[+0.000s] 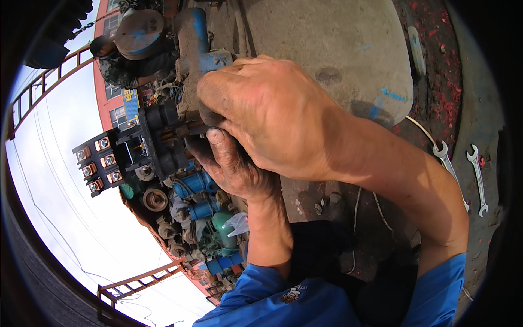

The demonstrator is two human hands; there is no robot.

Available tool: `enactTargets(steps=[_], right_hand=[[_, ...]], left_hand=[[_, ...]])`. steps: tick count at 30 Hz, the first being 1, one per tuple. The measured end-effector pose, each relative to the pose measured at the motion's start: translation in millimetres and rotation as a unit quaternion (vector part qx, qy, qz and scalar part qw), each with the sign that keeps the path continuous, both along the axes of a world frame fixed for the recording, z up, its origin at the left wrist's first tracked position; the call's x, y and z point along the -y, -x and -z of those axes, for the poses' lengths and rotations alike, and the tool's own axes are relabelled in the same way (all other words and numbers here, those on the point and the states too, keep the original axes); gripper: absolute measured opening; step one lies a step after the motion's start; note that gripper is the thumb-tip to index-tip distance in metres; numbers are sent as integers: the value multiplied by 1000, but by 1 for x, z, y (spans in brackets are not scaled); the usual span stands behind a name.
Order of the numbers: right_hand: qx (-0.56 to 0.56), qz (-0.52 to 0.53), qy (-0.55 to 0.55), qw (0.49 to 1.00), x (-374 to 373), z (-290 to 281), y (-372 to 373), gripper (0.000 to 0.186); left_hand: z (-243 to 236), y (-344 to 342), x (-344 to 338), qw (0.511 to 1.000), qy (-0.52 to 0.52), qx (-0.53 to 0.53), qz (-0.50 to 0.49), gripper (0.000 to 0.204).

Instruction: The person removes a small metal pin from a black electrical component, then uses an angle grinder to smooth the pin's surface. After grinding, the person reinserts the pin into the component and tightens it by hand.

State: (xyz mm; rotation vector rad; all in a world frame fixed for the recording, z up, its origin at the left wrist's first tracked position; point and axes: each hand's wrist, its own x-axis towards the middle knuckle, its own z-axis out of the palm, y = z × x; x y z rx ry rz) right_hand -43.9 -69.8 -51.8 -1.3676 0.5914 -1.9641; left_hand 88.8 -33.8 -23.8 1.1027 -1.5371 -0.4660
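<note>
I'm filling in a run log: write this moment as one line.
left hand: at black electrical part, fingers partly hidden | right hand: close to left, fingertips hidden | wrenches: two, lying at right

I count 2 hands of mine approx. ctr: L hand (234,169) + R hand (272,109). 1 black elec. unit (151,133), L of ctr, w/ 6 copper screw terminals (108,160), 2 rows of 3. 2 open-end spanners (478,180), far R. 2 rusty ladder-like frames (43,82), upper + lower L. 1 other person (117,70), upper L. My 2 blue sleeves (441,289), bottom.
</note>
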Motion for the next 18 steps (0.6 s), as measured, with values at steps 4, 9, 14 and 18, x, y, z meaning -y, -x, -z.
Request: enactTargets(steps=[4,9,14,18], right_hand=[[-8,-19,4,1000,0,2,5,15],[11,-69,-14,997,-2,1,16,17],[-54,-48,-21,997,-3,-8,20,27],[-86,0,-36,996,-8,-10,7,22]], left_hand=[[4,-5,6,997,29,68,-23,45],[-7,28,3,999,-14,11,-48,46],[4,7,0,947,109,277,-121,36],[3,12,-1,972,43,192,-127,35]])
